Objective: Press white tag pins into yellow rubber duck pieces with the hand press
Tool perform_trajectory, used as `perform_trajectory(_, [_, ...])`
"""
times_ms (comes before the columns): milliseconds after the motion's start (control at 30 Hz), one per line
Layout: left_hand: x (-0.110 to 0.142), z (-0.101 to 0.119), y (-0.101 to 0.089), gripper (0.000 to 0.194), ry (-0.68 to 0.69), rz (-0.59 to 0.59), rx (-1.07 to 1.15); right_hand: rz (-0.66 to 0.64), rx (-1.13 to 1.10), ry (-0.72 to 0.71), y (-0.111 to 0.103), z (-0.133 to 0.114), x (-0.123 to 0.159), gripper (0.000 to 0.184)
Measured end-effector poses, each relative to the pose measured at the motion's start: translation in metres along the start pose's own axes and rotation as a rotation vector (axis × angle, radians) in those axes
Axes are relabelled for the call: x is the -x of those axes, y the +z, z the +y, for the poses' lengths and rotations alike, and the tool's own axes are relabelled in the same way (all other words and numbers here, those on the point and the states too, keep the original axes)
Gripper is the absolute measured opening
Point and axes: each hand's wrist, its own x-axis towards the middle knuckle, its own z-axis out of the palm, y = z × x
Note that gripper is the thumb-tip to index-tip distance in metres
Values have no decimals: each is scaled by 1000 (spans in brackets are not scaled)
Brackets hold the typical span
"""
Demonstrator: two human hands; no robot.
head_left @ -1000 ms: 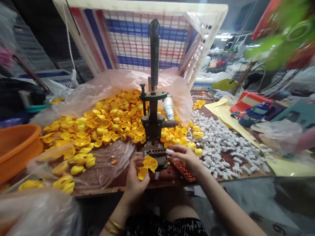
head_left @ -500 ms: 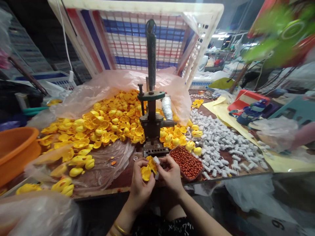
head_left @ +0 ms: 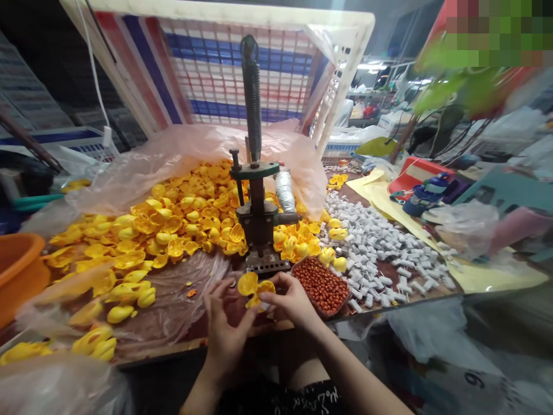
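My left hand (head_left: 224, 328) and my right hand (head_left: 291, 302) meet at the table's near edge, both closed on a yellow plastic duck shell (head_left: 254, 286) held between them. Right behind the hands stands a small metal hand press (head_left: 258, 219) with a tall spring. A shallow tray of small red beads (head_left: 322, 285) lies just right of my right hand. A big heap of yellow duck halves (head_left: 173, 225) on clear plastic sheet fills the table to the left and behind.
A pile of small white plastic pieces (head_left: 384, 253) covers the table at right. An orange basin (head_left: 19, 274) sits at the far left. A tilted white crate (head_left: 224, 63) with a striped bag stands behind the press. Blue toy and red tray (head_left: 425, 184) at far right.
My right hand came from beside the press, carrying a small white piece, to join my left hand on the yellow shell. The view has shifted, so everything sits further left.
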Motion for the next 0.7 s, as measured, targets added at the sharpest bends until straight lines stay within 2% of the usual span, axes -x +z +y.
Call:
perform_trajectory(67, [6,-6,5,41,34,-70,-96,46,57,-81,1,3,-1,42])
perform_trajectory(133, [8,-12,6,28,-3,-149,-61,-15,231,-174,-10,0,-3,30])
perform_trajectory(200, [5,-19,4,27,-86,-85,36,20,525,-293,-33,-7,-7,16])
perform_trajectory(267, [-2,-25,1,31,-215,17,147,187,889,-361,-63,-13,-14,12])
perform_trajectory(333, [-8,-29,0,38,-368,78,289,298,1206,-331,-90,-14,-22,19])
perform_trajectory(433, [-14,-29,2,45,-539,113,460,258,1455,-242,-111,-11,-29,24])
perform_trajectory(533, [-17,-24,6,45,-601,180,537,290,1412,-266,-106,-11,-27,21])
perform_trajectory(600, [-18,-19,10,44,-615,201,567,261,1186,-330,-89,-15,-22,17])
perform_trajectory(700, [-19,-14,15,44,-607,195,591,89,784,-460,-51,-18,-15,13])
